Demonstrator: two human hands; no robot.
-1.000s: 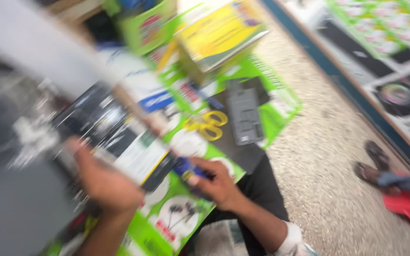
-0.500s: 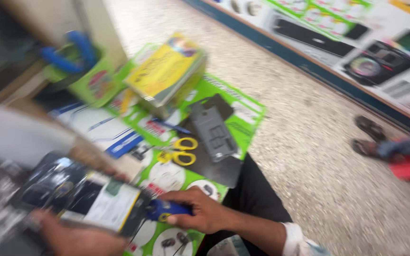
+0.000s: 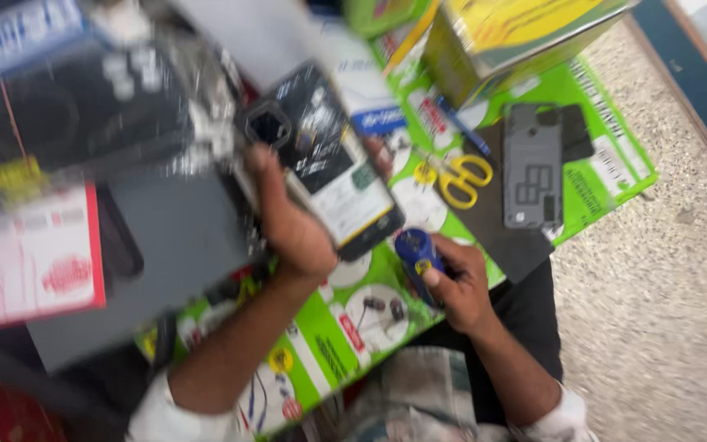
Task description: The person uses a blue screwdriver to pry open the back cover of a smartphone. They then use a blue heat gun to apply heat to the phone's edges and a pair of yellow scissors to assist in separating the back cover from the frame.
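left hand [image 3: 288,225] gripping black glossy phone [image 3: 325,168] mid-frame | right hand [image 3: 456,282] clutching blue cylindrical tool [image 3: 416,250] | one-handed grip, phone might slip onto yellow-handled scissors [image 3: 461,178]

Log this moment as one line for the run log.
left hand: holds phone | right hand: grips blue tool | yellow scissors, grey case on green sheet

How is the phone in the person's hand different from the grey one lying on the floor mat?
The held phone is gripped in the left hand, tilted up off the floor; the grey phone lies flat on a dark sheet, untouched. The held phone looks black and glossy with a pale label on it; the grey phone is matt and plain. Both are flat rectangles. The picture is too blurred for finer detail.
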